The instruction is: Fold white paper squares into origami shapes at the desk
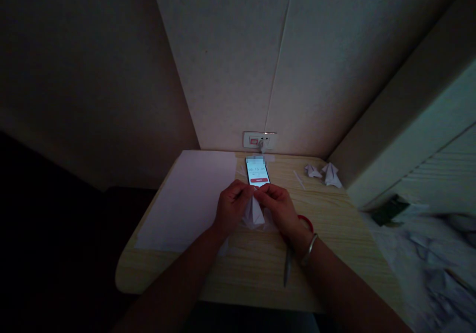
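A small folded white paper [254,214] hangs between my two hands over the middle of the table. My left hand [232,203] pinches its top edge from the left, fingers closed. From the right, my right hand [279,206] pinches the same top part, its fingertips close to the left ones. The paper widens downward in pointed folds. Just beyond my fingers lies a lit phone [258,170] showing a timer. Partly under my right wrist are scissors [287,266] with red handles, blades toward me.
Large white paper sheets [186,199] cover the table's left side. Two folded paper pieces [330,175] and a thin paper strip [299,180] lie at the back right. A wall socket [259,140] with a plug sits behind the wooden table [334,224].
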`<state>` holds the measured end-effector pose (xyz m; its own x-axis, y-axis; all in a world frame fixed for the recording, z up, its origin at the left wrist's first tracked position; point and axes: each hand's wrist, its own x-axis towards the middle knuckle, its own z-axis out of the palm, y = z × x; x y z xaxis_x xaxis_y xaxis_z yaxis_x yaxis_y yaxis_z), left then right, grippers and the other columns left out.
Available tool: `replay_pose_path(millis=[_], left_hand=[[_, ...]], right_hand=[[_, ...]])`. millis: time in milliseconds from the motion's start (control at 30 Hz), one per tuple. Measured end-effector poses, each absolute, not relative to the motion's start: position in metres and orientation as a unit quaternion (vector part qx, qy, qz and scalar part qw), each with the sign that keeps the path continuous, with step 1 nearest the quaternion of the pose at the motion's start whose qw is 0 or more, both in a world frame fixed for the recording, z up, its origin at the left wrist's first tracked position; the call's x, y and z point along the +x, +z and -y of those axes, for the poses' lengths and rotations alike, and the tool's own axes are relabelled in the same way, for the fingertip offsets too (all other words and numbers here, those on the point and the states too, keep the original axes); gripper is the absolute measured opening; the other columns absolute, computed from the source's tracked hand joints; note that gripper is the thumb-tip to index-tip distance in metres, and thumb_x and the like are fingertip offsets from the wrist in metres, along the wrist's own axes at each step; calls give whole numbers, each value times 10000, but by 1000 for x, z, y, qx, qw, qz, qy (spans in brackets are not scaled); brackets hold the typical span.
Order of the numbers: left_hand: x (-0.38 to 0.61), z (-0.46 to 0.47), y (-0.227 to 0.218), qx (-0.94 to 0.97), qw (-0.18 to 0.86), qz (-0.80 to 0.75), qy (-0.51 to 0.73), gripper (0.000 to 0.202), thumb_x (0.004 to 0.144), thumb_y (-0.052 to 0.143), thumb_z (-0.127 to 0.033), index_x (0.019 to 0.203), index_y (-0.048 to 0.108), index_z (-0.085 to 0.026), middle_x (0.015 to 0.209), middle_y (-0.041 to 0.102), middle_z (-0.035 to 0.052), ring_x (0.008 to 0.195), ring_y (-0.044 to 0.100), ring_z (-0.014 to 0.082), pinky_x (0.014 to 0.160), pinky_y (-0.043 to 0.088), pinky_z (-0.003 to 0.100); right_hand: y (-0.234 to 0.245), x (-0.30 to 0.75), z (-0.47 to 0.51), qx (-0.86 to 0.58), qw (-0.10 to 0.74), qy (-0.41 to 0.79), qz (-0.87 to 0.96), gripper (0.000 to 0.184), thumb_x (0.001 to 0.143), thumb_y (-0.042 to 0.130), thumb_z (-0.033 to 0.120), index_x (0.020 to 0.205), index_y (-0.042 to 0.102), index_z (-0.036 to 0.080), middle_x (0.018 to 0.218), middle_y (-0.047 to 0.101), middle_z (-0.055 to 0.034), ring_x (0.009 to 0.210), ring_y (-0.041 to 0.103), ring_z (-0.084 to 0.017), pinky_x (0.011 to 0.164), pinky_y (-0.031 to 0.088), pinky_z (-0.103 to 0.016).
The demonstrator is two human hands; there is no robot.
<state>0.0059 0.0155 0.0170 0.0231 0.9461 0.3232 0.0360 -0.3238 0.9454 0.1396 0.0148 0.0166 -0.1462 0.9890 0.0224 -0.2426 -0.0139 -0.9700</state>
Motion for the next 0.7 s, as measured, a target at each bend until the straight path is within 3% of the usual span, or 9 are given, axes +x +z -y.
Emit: replay_pose_path(millis=[433, 700], left_hand=[[3, -19, 20, 570, 387, -468, 553, 189, 763, 606, -320, 688, 654, -154, 674, 569, -16, 638, 525, 103, 602, 405, 209], [-3, -24, 19, 558, 363, -507, 547, 212, 787, 566, -341, 739, 647, -151, 672, 578, -19, 633, 524, 103, 580, 399, 199]], right_hand=[[14, 139, -17, -408, 473, 620, 474, 265, 704, 675, 413, 684, 599, 160, 565, 532, 36, 492, 426, -77, 479, 327, -216], [17, 141, -15, -442, 414, 613, 508, 297, 713, 656, 417, 601, 562, 158, 524, 490, 47, 472, 382, -64, 456, 278, -212]])
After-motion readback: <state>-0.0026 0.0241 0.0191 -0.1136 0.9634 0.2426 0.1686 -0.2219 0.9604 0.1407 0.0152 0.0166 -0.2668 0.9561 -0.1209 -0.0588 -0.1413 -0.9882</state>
